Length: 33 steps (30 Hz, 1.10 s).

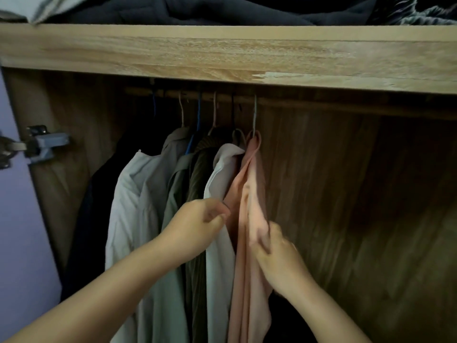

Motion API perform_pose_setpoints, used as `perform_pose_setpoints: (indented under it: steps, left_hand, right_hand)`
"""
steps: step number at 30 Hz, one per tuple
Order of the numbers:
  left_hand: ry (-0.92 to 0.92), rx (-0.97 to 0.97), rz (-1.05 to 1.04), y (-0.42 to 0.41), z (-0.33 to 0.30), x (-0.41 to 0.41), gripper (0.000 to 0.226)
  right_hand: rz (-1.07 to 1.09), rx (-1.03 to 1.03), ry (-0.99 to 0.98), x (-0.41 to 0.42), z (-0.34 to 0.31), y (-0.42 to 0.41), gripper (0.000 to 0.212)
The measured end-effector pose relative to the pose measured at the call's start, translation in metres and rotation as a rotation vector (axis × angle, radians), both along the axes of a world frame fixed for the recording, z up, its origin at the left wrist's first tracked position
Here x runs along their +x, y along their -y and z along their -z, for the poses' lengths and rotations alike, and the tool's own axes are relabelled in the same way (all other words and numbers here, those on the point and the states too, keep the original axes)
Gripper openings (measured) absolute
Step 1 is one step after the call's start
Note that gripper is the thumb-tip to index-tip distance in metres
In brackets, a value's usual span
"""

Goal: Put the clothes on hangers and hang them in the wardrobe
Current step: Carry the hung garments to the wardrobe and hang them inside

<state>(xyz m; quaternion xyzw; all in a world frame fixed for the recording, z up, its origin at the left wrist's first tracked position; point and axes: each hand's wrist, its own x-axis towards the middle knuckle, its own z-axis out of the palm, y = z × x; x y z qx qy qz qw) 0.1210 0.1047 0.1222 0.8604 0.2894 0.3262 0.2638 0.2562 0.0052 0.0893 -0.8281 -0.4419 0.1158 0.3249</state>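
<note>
The open wooden wardrobe (346, 194) held a wooden rail (284, 102) under its light wood shelf (222, 55). A long, soft pink garment (249, 194) hung from that rail on a thin grey wire hanger (254, 115), rightmost in the row, just beside a white shirt (220, 174). The left hand (197, 226) pinched the pink fabric's left edge; the right hand (279, 253) gripped its right fold.

I could read no text, label, brand or number anywhere in front of me; nothing in view carried legible writing.
</note>
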Motion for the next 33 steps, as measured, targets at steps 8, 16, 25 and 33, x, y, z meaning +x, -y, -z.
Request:
perform_pose_setpoints:
  steps: [8, 16, 25, 33]
  left_hand:
    - [-0.510, 0.098, 0.034, 0.004, 0.058, -0.066, 0.024]
    - [-0.820, -0.030, 0.150, 0.036, 0.127, -0.179, 0.028]
    - [-1.035, -0.120, 0.049, 0.093, 0.146, -0.287, 0.022]
    - [-0.959, -0.310, -0.282, 0.162, 0.162, -0.390, 0.029]
  right_hand:
    - [0.090, -0.448, 0.087, -0.021, 0.050, 0.043, 0.041]
    - [-0.014, -0.643, -0.042, -0.096, 0.112, 0.087, 0.035]
    - [-0.324, -0.758, -0.004, -0.210, 0.119, 0.123, 0.039]
    - [-0.681, -0.762, 0.149, -0.291, 0.122, 0.128, 0.048]
